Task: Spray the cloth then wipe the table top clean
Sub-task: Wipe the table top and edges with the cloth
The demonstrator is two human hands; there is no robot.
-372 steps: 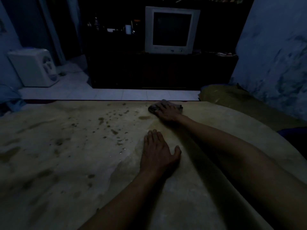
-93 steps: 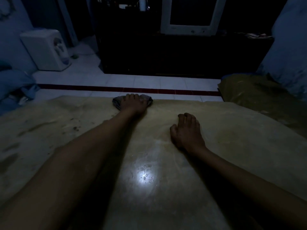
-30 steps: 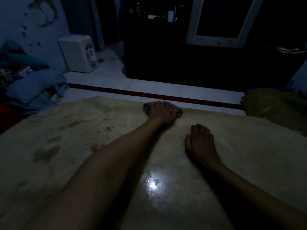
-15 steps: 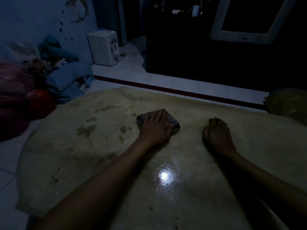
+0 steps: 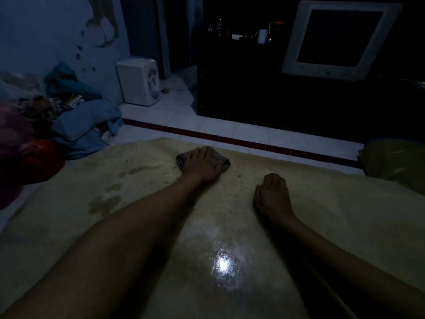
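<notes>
Cloth [image 5: 224,162] lies bunched under my left hand [image 5: 202,165], a small grey rag with soft rumpled folds poking out on both sides of my palm. My fingers lie flat and spread across it, pressing it to the table top [image 5: 333,215] close to the far edge. The table top is a pale yellowish slab, smooth and glossy where it is wet: a bright spot of light [image 5: 222,264] glints off the damp patch between my forearms. Off to the left the surface looks duller, with dark blotches and specks [image 5: 104,203] scattered over it.

My right hand [image 5: 272,196] rests on the table top well apart from the cloth, fingers curled under into a loose fist with nothing in it.

Beyond the table lie white floor tiles crossed by a dark red strip [image 5: 230,140]. A boxy white water dispenser [image 5: 139,81] stands by the peeling blue wall, a heap of blue fabric [image 5: 85,125] near it, and an old pale-framed television [image 5: 340,39] sits on a dark cabinet.
</notes>
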